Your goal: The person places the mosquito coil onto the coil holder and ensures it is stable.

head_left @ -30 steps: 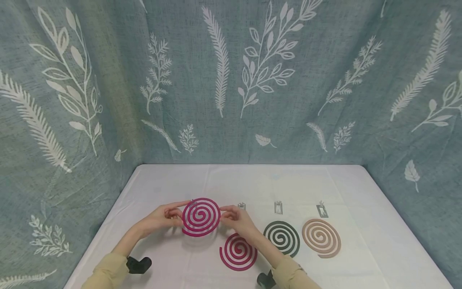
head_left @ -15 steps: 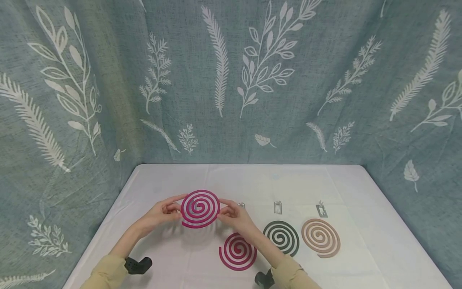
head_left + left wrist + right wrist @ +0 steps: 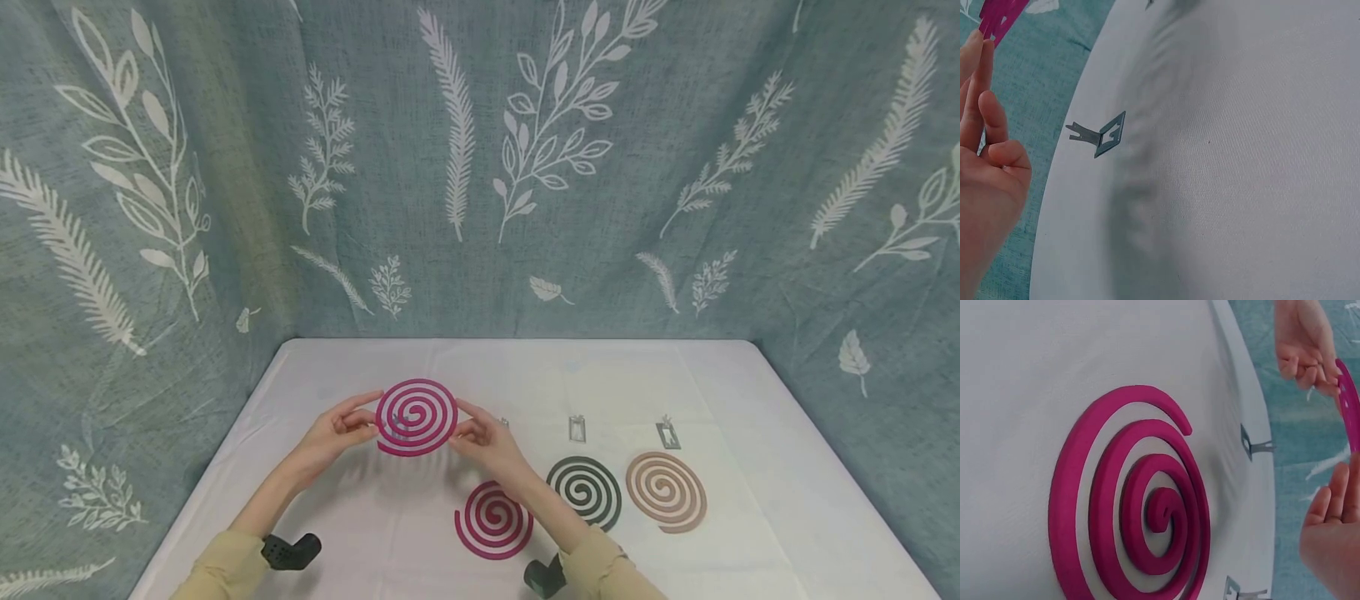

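Observation:
A magenta mosquito coil is held up above the table, its flat spiral face towards the head view. My left hand pinches its left edge and my right hand its right edge, thumbs below and index fingers higher. Through its gaps shows a small metal coil stand, standing on the table with its prongs raised. Below my right hand lies a second magenta coil, partly covered by that forearm in the head view. Another stand is mostly hidden behind my right hand.
A dark green coil and a brown coil lie to the right. Behind them are two more metal stands, one middle and one right. The white table meets a leaf-patterned curtain.
Both hands have raised the magenta coil and moved it away towards the back of the table. The other coils and the stands have stayed put.

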Demonstrator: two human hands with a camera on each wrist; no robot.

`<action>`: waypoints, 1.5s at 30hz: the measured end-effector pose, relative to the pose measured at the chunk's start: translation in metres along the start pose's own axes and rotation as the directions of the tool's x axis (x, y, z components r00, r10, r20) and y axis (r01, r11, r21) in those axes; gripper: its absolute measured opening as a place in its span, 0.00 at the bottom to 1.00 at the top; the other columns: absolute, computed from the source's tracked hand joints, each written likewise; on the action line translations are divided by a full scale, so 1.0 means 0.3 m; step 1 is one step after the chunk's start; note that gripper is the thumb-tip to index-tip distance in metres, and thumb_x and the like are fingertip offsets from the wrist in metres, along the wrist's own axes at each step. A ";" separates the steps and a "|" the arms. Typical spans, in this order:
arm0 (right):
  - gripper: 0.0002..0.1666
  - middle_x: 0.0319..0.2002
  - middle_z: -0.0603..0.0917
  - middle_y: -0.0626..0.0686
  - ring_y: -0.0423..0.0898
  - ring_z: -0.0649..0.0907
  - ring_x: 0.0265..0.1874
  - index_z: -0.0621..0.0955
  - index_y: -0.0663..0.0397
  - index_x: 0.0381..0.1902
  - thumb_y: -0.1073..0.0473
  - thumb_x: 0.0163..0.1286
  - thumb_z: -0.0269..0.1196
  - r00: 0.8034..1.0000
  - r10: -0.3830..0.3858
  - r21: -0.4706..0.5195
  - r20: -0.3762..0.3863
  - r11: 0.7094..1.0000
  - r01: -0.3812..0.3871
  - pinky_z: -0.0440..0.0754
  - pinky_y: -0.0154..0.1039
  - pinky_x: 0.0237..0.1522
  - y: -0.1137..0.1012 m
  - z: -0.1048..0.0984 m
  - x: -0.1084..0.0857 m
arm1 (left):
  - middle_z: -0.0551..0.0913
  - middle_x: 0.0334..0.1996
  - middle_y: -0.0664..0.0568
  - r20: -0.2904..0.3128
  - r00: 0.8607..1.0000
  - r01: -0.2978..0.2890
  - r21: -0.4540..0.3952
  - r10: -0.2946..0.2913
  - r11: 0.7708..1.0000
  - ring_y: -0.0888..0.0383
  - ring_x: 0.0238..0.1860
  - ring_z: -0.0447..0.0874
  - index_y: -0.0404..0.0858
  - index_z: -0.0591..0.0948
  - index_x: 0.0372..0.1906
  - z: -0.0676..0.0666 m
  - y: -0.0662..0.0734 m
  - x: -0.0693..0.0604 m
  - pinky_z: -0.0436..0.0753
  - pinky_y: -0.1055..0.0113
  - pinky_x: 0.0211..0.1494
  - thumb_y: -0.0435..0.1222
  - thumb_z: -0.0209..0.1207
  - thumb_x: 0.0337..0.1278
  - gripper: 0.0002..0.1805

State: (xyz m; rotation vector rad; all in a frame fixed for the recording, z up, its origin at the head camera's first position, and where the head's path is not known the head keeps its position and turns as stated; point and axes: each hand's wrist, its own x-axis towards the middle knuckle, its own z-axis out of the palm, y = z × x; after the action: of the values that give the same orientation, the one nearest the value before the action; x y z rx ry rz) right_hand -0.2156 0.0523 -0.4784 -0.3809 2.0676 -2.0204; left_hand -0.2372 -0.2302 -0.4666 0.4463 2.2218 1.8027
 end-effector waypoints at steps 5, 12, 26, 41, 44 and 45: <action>0.34 0.42 0.82 0.54 0.36 0.78 0.37 0.64 0.50 0.70 0.62 0.67 0.60 1.000 -0.004 0.019 -0.010 1.000 0.004 0.78 0.29 0.46 -0.004 0.005 0.004 | 0.83 0.38 0.68 -0.022 1.000 -0.012 -0.007 0.012 1.000 0.70 0.38 0.79 0.32 0.62 0.68 0.003 0.001 0.006 0.76 0.78 0.51 0.33 0.57 0.62 0.31; 0.33 0.41 0.83 0.55 0.34 0.78 0.35 0.66 0.54 0.69 0.62 0.66 0.61 0.999 -0.033 0.033 -0.028 0.999 0.033 0.77 0.26 0.44 -0.002 0.015 0.022 | 0.82 0.38 0.68 -0.036 0.999 -0.036 -0.025 0.036 0.999 0.69 0.35 0.76 0.30 0.61 0.68 0.009 0.001 0.010 0.78 0.76 0.47 0.32 0.58 0.62 0.31; 0.30 0.43 0.83 0.62 0.36 0.77 0.34 0.69 0.55 0.66 0.61 0.66 0.61 0.993 -0.043 -0.003 -0.108 0.999 0.043 0.77 0.27 0.44 -0.010 0.044 0.044 | 0.82 0.38 0.68 -0.095 0.995 -0.039 -0.057 0.034 0.998 0.69 0.35 0.76 0.31 0.61 0.68 0.005 0.005 0.020 0.76 0.77 0.47 0.32 0.58 0.61 0.31; 0.24 0.42 0.84 0.62 0.34 0.78 0.31 0.75 0.62 0.58 0.64 0.64 0.62 0.971 0.028 0.069 -0.237 0.998 -0.012 0.78 0.30 0.43 0.009 0.086 0.094 | 0.83 0.36 0.68 -0.154 0.987 -0.066 -0.122 0.047 0.990 0.70 0.34 0.78 0.31 0.63 0.66 0.003 -0.032 0.032 0.77 0.78 0.46 0.28 0.56 0.61 0.29; 0.24 0.43 0.84 0.61 0.34 0.79 0.33 0.76 0.61 0.58 0.63 0.64 0.63 0.969 0.044 0.064 -0.245 0.998 -0.029 0.79 0.32 0.45 0.015 0.090 0.093 | 0.83 0.35 0.69 -0.168 0.985 -0.065 -0.130 0.043 0.989 0.70 0.34 0.78 0.29 0.62 0.67 0.006 -0.043 0.035 0.77 0.78 0.45 0.28 0.56 0.61 0.29; 0.24 0.44 0.84 0.62 0.35 0.80 0.34 0.76 0.61 0.58 0.63 0.64 0.63 0.969 0.043 0.061 -0.242 0.998 -0.029 0.79 0.33 0.46 0.018 0.091 0.093 | 0.83 0.35 0.69 -0.171 0.984 -0.061 -0.129 0.039 0.990 0.70 0.34 0.78 0.29 0.62 0.67 0.006 -0.045 0.035 0.76 0.78 0.45 0.28 0.56 0.62 0.30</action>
State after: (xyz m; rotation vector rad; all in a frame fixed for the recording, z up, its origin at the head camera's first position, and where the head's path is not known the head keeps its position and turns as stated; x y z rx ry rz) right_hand -0.2327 0.0173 -0.4839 -0.0859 2.1287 -2.1944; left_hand -0.2472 -0.2272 -0.4802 0.3368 2.1957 2.0709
